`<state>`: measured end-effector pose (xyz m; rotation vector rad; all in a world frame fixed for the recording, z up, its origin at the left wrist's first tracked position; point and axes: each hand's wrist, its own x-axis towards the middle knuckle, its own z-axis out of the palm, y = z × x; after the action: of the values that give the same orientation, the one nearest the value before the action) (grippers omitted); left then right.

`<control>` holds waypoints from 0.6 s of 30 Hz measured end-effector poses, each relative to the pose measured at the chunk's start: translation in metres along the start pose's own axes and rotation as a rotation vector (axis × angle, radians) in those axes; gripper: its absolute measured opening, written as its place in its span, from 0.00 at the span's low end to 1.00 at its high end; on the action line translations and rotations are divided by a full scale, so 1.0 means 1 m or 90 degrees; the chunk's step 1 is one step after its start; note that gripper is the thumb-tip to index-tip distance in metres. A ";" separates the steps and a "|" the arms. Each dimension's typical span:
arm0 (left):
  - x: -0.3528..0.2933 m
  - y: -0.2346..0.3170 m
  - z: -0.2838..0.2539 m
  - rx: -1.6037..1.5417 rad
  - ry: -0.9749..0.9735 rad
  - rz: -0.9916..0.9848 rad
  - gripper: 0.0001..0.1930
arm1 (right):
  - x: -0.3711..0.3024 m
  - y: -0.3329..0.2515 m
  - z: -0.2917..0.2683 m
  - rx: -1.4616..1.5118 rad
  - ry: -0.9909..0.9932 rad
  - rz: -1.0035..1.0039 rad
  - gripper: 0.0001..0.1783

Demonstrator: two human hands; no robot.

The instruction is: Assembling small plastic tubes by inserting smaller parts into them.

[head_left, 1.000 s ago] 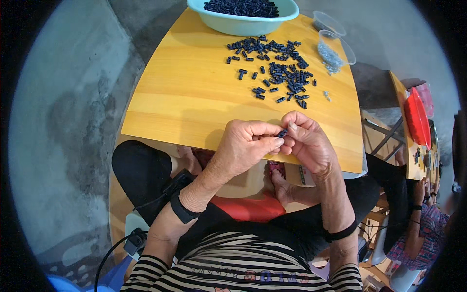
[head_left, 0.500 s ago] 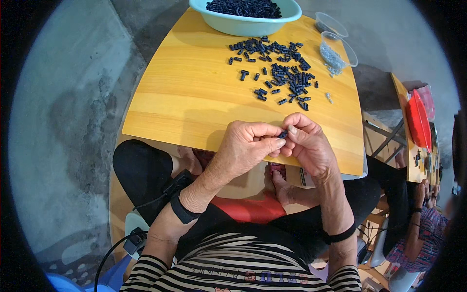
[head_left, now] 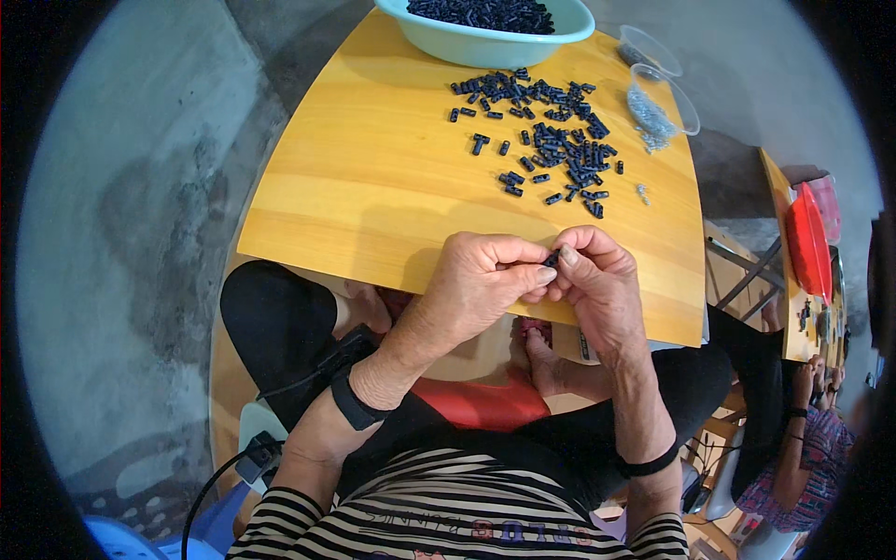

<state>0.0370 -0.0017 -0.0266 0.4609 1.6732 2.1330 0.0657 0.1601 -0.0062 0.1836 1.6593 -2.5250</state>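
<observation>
Above the near edge of the yellow wooden table [head_left: 336, 201], my two hands meet fingertip to fingertip. Between them is a small black plastic piece [head_left: 552, 259], mostly covered by the fingers. My left hand [head_left: 485, 275] pinches it between thumb and forefinger from the left. My right hand [head_left: 602, 285] grips its other end, thumb on top. Beyond the hands lies a loose pile of similar short black plastic pieces [head_left: 574, 154], with a few scattered singly around it. A T-shaped black piece [head_left: 480, 144] lies left of the pile.
At the far edge stands a light-green basin [head_left: 485, 51] full of black pieces. Two clear plastic bowls [head_left: 653, 117] with small silvery parts sit at the far right, some parts spilled beside. Another person [head_left: 803, 448] works at a second table with a red basin [head_left: 808, 245].
The whole view has shifted slightly, so the table and its things appear a little further right. My hands keep the same two-handed pinch on the small black piece.
</observation>
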 end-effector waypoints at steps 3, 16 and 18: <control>-0.002 0.004 0.001 0.011 0.026 -0.003 0.07 | -0.001 0.004 0.000 -0.085 0.023 -0.025 0.03; 0.001 0.000 0.004 0.192 0.073 0.082 0.06 | -0.005 0.010 0.008 -0.632 0.046 -0.536 0.08; 0.007 -0.004 0.001 0.326 0.115 0.238 0.07 | -0.005 0.007 0.009 -0.647 0.051 -0.508 0.08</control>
<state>0.0321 0.0031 -0.0300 0.7998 2.4109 2.0136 0.0718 0.1490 -0.0080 -0.5716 3.2379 -1.6052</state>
